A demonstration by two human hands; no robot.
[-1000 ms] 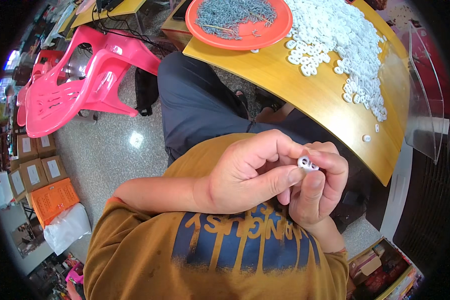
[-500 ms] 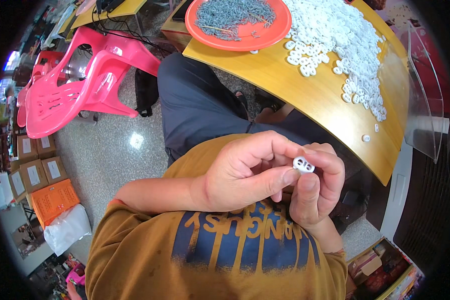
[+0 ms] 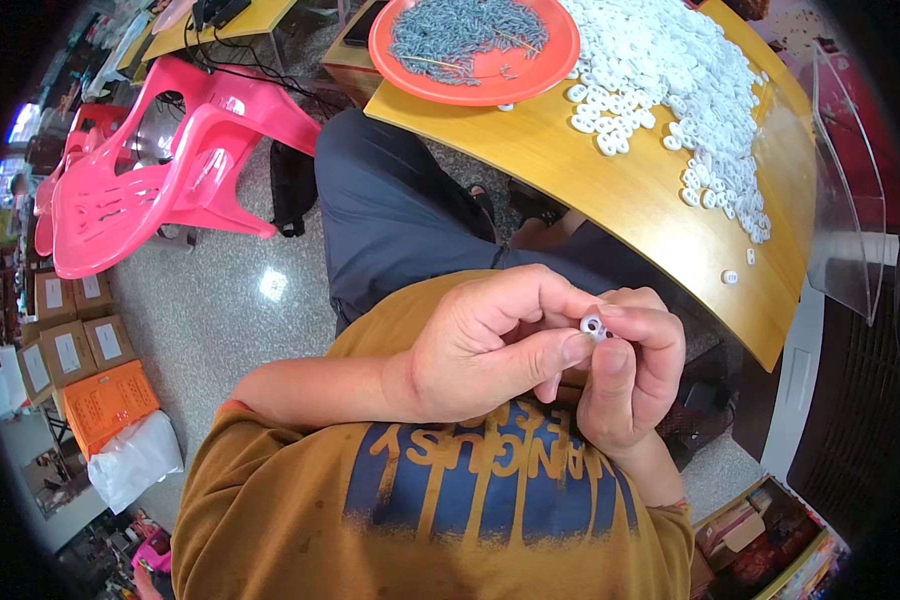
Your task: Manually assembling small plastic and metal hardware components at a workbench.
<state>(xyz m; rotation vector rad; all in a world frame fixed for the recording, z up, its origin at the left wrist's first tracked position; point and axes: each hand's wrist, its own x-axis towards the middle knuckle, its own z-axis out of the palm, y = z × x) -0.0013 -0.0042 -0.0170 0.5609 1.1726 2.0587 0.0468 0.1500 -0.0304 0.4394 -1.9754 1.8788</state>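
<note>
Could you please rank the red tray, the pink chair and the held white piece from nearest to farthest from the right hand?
From the right hand:
1. White piece: in its grasp, shared with the left hand.
2. Red tray: on the table, ahead, toward the left.
3. Pink chair: farther left, beyond the table.

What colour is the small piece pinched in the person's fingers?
White. The small piece shows best in the head view, between left hand and right hand.

Over the last second, the left hand (image 3: pixel 495 345) and right hand (image 3: pixel 632 380) have drifted slightly away from the desk (image 3: pixel 660 220), carrying the white piece (image 3: pixel 587 329) along. Half a second ago both its holes showed plainly; now the one nearer the desk barely does.
</note>
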